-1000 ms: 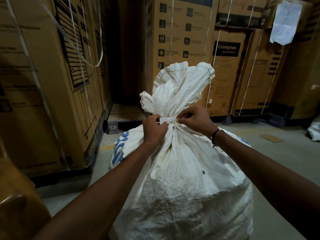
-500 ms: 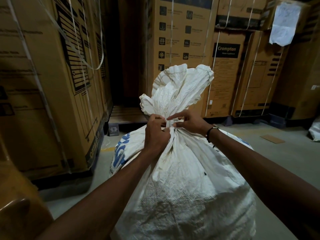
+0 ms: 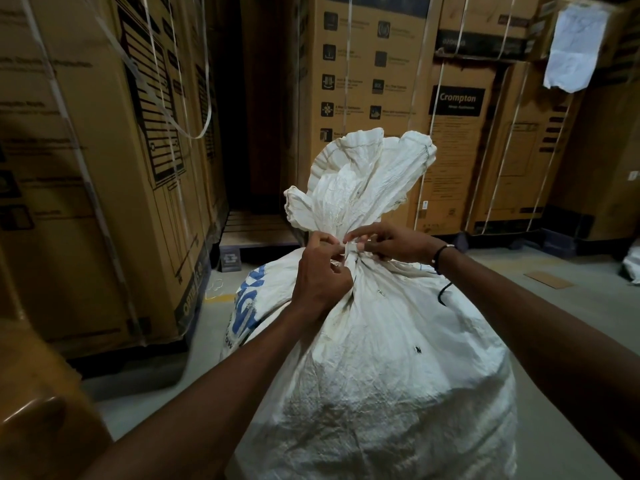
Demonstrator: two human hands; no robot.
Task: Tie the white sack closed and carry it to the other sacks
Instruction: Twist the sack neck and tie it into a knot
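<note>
A big, full white woven sack (image 3: 381, 375) stands upright on the floor in front of me, with blue print on its left side. Its mouth is gathered into a neck, and the loose top (image 3: 360, 178) fans upward. A white tie strip (image 3: 350, 248) wraps the neck. My left hand (image 3: 320, 275) pinches the strip from the left. My right hand (image 3: 388, 242) holds the strip from the right, forefinger stretched across the neck. Both hands touch the sack's neck.
Tall strapped cardboard boxes (image 3: 104, 168) stand close on the left and more boxes (image 3: 457, 133) line the back. A wooden pallet (image 3: 256, 233) lies in the gap between them. Another white sack (image 3: 632, 265) shows at the right edge. Grey floor (image 3: 571, 306) runs to the right.
My hands have moved closer together at the neck, from pulling the strip's ends apart to working the strip with the fingertips. The sack has stayed in place.
</note>
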